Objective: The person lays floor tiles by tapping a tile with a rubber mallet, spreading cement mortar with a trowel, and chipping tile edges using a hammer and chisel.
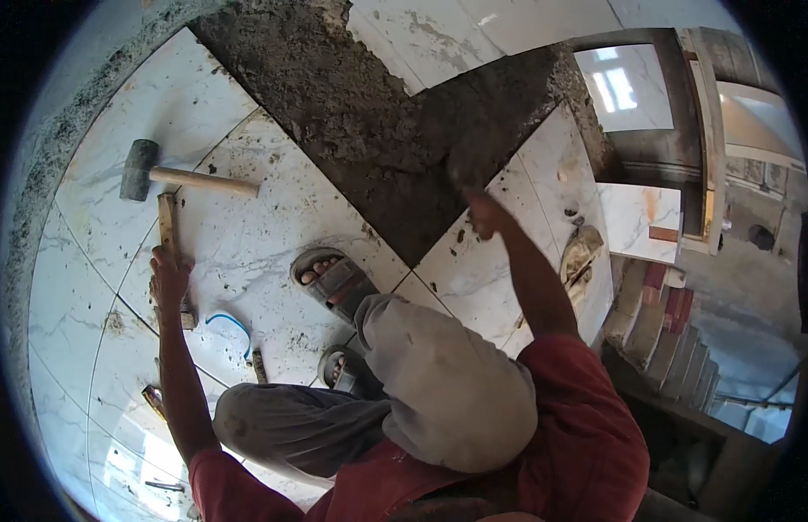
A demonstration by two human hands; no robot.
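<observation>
My left hand [169,274] grips a short wooden batten [167,217] on the white marbled tiles [247,200]. A rubber mallet [139,170] with a pale handle lies just above the batten. My right hand [486,213], fingers curled, is at the edge of the dark mortar bed [334,139]; a blurred tool, possibly a trowel [463,170], extends from it over the mortar, too smeared to make out. A curved blue strip [230,324] lies right of my left forearm.
My sandalled foot [330,278] and bent knees are on the tiles. More tiles [421,30] border the mortar beyond. At right, a drop shows descending stairs [682,361], red blocks [678,309] and raised tiled steps [639,217]. A crumpled tan object [580,261] lies by my right forearm.
</observation>
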